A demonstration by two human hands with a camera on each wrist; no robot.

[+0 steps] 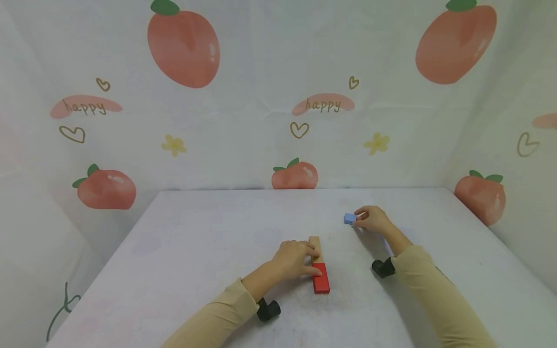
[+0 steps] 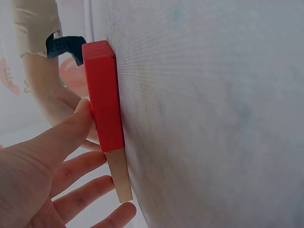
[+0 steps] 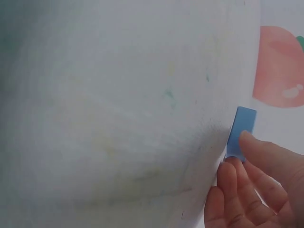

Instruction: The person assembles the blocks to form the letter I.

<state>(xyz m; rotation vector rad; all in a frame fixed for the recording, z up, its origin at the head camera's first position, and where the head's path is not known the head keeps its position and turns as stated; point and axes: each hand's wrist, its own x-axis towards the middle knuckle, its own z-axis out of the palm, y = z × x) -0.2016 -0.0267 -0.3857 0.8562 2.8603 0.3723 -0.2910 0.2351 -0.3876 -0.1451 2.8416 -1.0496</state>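
Observation:
In the head view a red rectangular block point(image 1: 321, 285) and a plain wooden block point(image 1: 315, 245) lie end to end on the table, right of centre. My left hand point(image 1: 292, 261) touches them from the left, its thumb on the red block and its fingers spread along the wooden one. Seen from the left wrist, the red block point(image 2: 103, 99) is thicker than the wooden block point(image 2: 119, 175). Farther back, my right hand point(image 1: 373, 219) pinches a small blue block point(image 1: 349, 218) by its right end. In the right wrist view the thumb lies against the blue block point(image 3: 241, 128).
The white table point(image 1: 196, 270) ends at a white cloth backdrop point(image 1: 252, 63) printed with fruit and hearts. Black wrist mounts point(image 1: 268, 311) hang below both forearms. A green cord point(image 1: 65, 304) shows at the lower left.

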